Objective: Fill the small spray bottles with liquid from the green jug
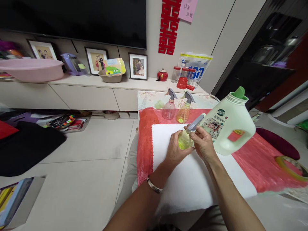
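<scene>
A small clear spray bottle (183,141) with yellow-green liquid is held over the white cloth. My left hand (175,148) wraps round its body, with the fingers closed on it. At the neck, the fingers of my right hand (202,140) grip the grey spray head (196,122), which tilts up to the right. Behind stand a pink spray bottle (169,109) and a yellow one (183,113), both with grey heads. Right of my hands is a large pale green jug (229,123) with a green piece in its open mouth.
The white cloth (185,186) lies on a red cover (145,138) over the table. A roll of tape (292,167) rests at the right. Against the wall, a long cabinet (89,87) bears framed photos, a pink basin (32,69), jars and a plastic bag (198,69).
</scene>
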Tool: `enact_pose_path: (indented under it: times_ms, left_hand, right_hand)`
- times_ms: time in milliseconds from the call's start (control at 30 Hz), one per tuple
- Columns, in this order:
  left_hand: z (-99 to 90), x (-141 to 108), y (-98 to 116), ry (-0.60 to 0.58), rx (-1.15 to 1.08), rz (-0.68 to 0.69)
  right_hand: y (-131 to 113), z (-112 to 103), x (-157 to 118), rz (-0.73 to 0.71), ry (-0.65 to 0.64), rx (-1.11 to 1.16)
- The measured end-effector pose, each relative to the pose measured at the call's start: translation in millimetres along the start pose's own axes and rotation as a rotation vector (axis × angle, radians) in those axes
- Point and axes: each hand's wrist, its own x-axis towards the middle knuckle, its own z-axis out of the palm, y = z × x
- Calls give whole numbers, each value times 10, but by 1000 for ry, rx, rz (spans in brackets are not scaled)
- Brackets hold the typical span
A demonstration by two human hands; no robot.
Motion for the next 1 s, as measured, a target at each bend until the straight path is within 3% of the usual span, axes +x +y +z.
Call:
enact_pose_path:
  times_ms: [133,600,867,1000]
  left_hand:
    - [7,5,-2,6,20,-6]
    - [13,6,-30,17,-12,28]
    - [87,1,-80,72,-110,-53]
    - [48,-5,-11,38,-192,-82]
  right_hand:
    - [-36,3,4,23,-63,0]
    - [69,31,-19,-12,23,-32]
    - [164,-106,-123,11,-139,-47]
    - [212,-245,-204,10,-153,-42]
